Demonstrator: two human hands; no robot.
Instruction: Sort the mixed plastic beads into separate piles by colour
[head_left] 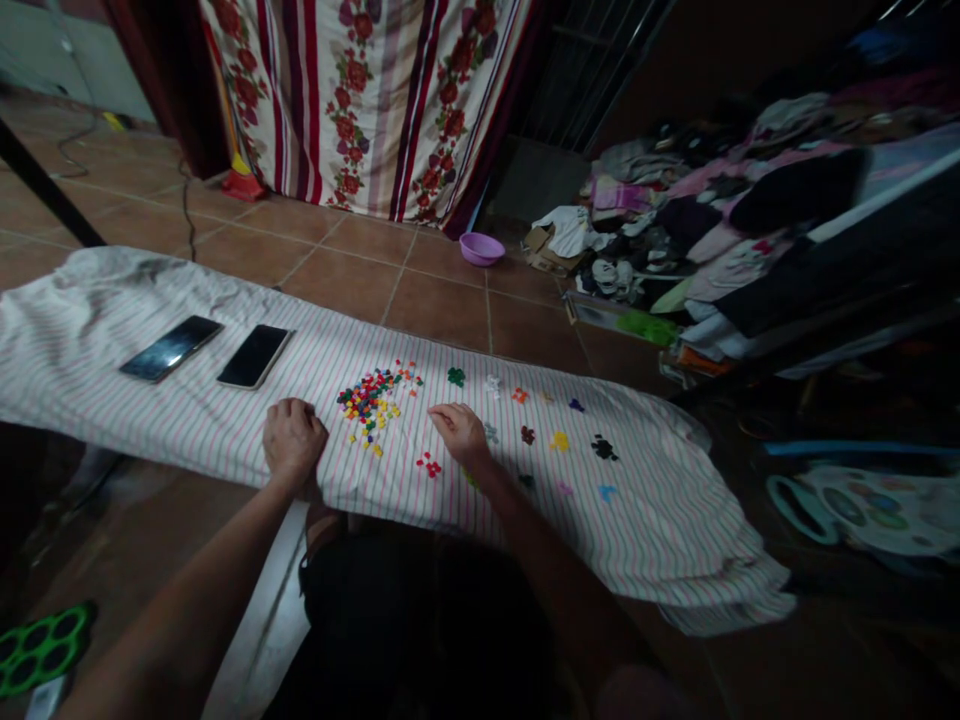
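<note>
My left hand [294, 438] rests curled on the striped cloth [217, 440], left of a mixed heap of small coloured pieces [369, 398]; no object shows in it. To the right of the heap, my right hand [459, 432] hovers low with thumb and fingertips pressed together. Whatever is in that pinch is too small to see. A cluster of red pieces [429, 465] lies just below its fingertips. Single-colour clusters spread around and beyond this hand, among them green [456, 376], orange [520, 396], brown [528, 435], yellow [559, 441], black [603, 448] and light blue [607, 492]. Some pieces near my right wrist are partly hidden.
Two phones [255, 356] lie at the cloth's left. Beyond its far edge, a purple basin [481, 249] stands on the tiled floor before a flowered curtain [352, 110]. Clothes [705, 190] are piled at the right. A green-ringed object [45, 648] shows at lower left.
</note>
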